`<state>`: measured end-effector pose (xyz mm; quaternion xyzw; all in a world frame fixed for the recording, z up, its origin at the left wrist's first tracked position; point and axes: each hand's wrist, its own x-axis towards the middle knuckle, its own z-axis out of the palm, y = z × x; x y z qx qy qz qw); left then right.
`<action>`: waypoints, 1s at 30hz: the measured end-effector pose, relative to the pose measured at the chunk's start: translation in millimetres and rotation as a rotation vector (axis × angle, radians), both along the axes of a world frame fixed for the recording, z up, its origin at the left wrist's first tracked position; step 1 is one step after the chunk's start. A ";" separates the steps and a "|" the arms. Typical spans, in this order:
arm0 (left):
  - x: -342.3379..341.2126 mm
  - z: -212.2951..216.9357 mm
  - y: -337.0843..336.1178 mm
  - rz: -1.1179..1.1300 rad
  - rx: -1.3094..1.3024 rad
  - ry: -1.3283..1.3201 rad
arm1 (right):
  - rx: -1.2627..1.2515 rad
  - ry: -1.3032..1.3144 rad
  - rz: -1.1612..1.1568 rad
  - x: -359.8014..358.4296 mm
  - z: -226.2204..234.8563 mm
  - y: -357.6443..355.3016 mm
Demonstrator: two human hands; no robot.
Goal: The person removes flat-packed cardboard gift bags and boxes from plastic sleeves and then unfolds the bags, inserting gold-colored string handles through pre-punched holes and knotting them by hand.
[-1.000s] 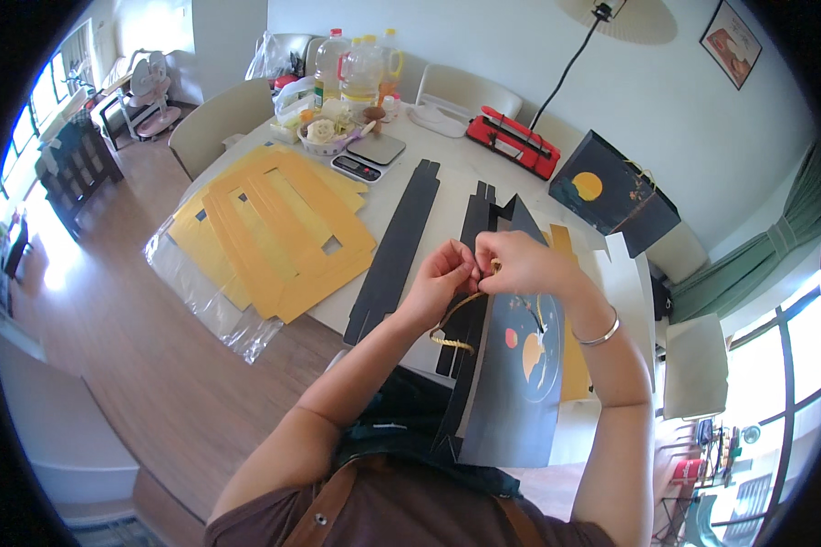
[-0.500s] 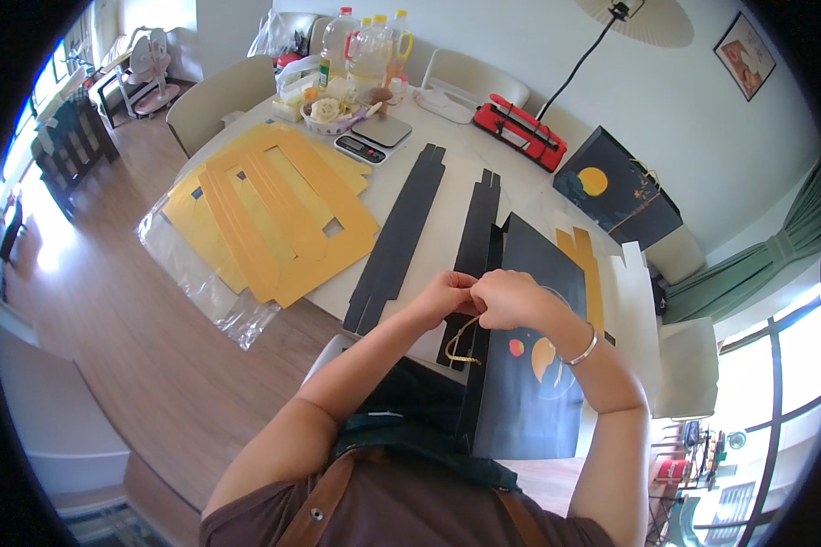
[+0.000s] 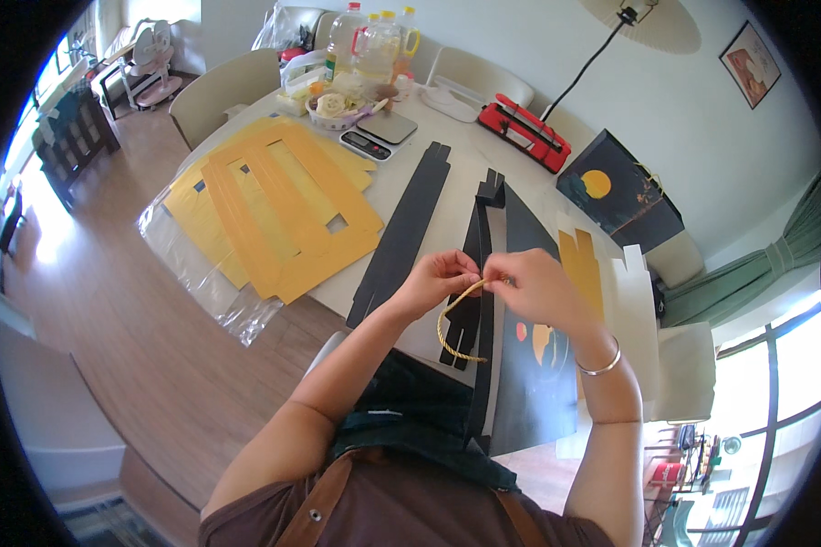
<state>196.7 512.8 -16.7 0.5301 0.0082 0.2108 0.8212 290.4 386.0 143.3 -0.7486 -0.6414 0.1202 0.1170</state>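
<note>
A dark printed card panel [image 3: 524, 401] lies on the near right of the table, its folded edge strip [image 3: 484, 337] raised toward me. A twisted gold cord [image 3: 443, 330] loops out on the left of that strip, its lower end meeting the strip. My right hand [image 3: 540, 284] pinches the cord's upper end above the strip. Close against it, my left hand [image 3: 440, 281] is closed at the fingertips; what they grip is hidden. Beneath my hands lies a notched black card strip [image 3: 461, 330], and a second black strip [image 3: 401, 232] lies to its left.
Yellow die-cut sheets [image 3: 292, 219] lie at left over clear plastic [image 3: 192, 283]. Behind are a kitchen scale [image 3: 383, 129], a basket [image 3: 324, 121], oil bottles [image 3: 374, 50] and a red case [image 3: 524, 132]. A dark box with a yellow disc [image 3: 620, 187] stands at right.
My hands have drawn slightly apart, and my right hand has lifted the cord's upper end, so more of the loop shows. The panel's edge strip has folded up and the panel has tilted.
</note>
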 end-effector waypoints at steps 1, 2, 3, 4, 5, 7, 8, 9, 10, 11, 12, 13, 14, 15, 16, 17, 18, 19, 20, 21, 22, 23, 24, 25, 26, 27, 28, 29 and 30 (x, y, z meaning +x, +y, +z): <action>-2.4 -0.2 2.1 0.031 0.030 -0.030 | 0.057 0.174 -0.022 2.3 6.7 -1.3; -5.1 0.9 3.0 0.034 -0.075 -0.049 | 0.088 0.261 -0.053 4.2 9.6 -5.4; -4.8 2.3 1.9 0.038 -0.099 -0.061 | 0.161 0.411 -0.076 9.2 3.2 -12.4; -5.3 4.0 2.2 0.047 -0.121 -0.074 | 0.236 0.559 -0.091 15.9 -9.0 -17.3; -5.0 5.1 2.5 0.056 -0.142 -0.088 | 0.310 0.707 -0.107 18.5 -15.8 -21.5; -4.1 6.6 2.6 0.035 -0.196 -0.090 | 0.288 0.935 -0.151 10.7 -16.1 -23.9; -4.4 8.1 2.1 0.023 -0.220 -0.079 | 0.263 1.060 -0.159 13.0 -22.6 -23.8; -5.1 10.5 0.8 0.004 -0.243 -0.065 | 0.242 1.187 -0.171 14.6 -30.4 -24.5; -5.4 13.2 -0.9 -0.002 -0.291 -0.055 | 0.270 1.265 -0.152 14.4 -38.5 -23.7; -4.4 12.4 -1.4 -0.034 -0.309 -0.063 | 0.303 1.358 -0.115 16.7 -42.3 -24.9; -4.2 10.3 -0.3 -0.059 -0.328 -0.073 | 0.332 1.450 -0.071 18.8 -44.9 -24.2; -3.6 8.1 0.5 -0.083 -0.347 -0.084 | 0.360 1.542 -0.026 19.8 -45.2 -23.3; -2.3 4.9 0.7 -0.103 -0.338 -0.089 | 0.378 1.589 0.038 20.3 -42.2 -22.8; -2.1 4.8 0.6 -0.122 -0.328 -0.095 | 0.372 1.623 0.091 21.8 -41.1 -21.3; -2.2 5.3 0.7 -0.141 -0.319 -0.101 | 0.365 1.657 0.144 23.2 -40.3 -20.1; -3.9 6.1 1.1 -0.159 -0.381 -0.095 | 0.358 1.690 0.197 24.1 -39.9 -19.2; -10.3 19.4 -0.2 -0.182 -0.443 -0.087 | 0.326 1.677 0.173 24.3 -42.0 -19.5; -15.8 30.2 -0.5 -0.202 -0.503 -0.080 | 0.292 1.664 0.152 22.4 -44.3 -18.8; -16.3 36.0 -0.9 -0.157 -0.485 -0.034 | 0.258 1.650 0.132 21.5 -46.2 -18.1; -15.3 40.5 -2.4 -0.110 -0.470 0.014 | 0.221 1.616 0.126 21.5 -48.4 -17.6; -13.3 42.9 -3.7 -0.064 -0.455 0.062 | 0.185 1.581 0.121 21.7 -50.7 -17.4; -10.5 43.7 -4.8 -0.056 -0.380 0.062 | 0.149 1.546 0.115 21.3 -52.2 -17.4; -7.5 44.1 -4.8 -0.049 -0.306 0.059 | 0.167 1.480 0.105 17.9 -51.5 -16.8; -6.2 44.2 -4.5 -0.043 -0.232 0.055 | 0.196 1.447 0.140 14.7 -50.6 -16.9; -7.1 44.8 -4.3 -0.041 -0.277 0.036 | 0.226 1.413 0.175 11.5 -49.3 -17.6; -8.5 46.0 -2.0 -0.033 -0.259 0.041 | 0.257 1.380 0.217 8.9 -46.8 -18.4; -10.9 46.3 1.2 -0.027 -0.242 0.046 | 0.213 1.414 0.179 0.7 -36.2 -24.2; -12.9 46.8 3.8 -0.021 -0.226 0.051 | 0.179 1.313 0.220 -1.2 -29.6 -24.6; -14.3 47.3 3.4 -0.016 -0.194 0.058 | 0.147 1.211 0.255 -2.9 -24.7 -25.9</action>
